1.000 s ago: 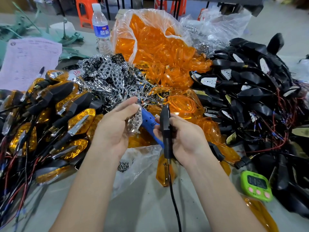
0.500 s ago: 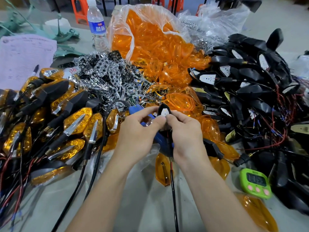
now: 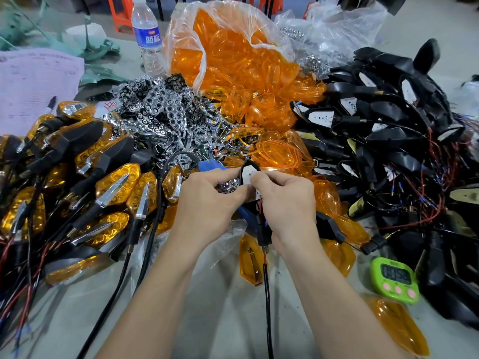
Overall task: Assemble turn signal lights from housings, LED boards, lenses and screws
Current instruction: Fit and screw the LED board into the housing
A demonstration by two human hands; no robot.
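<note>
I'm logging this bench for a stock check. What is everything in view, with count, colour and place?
Lens bag: one, clear, orange lenses, back centre.
Reflector pile: many, chrome, centre-left.
Finished lights: many, orange-black, left.
Housing pile: many, black, right.
Water bottle: one, clear, back.
Timer: one, green, front right.
Paper: one, pale, far left.
Screwdriver: one, blue, between hands.
Held housing: one, black, centre.
Held reflector: one, chrome, centre.
Left hand: pinches held reflector.
Right hand: grips held housing.
</note>
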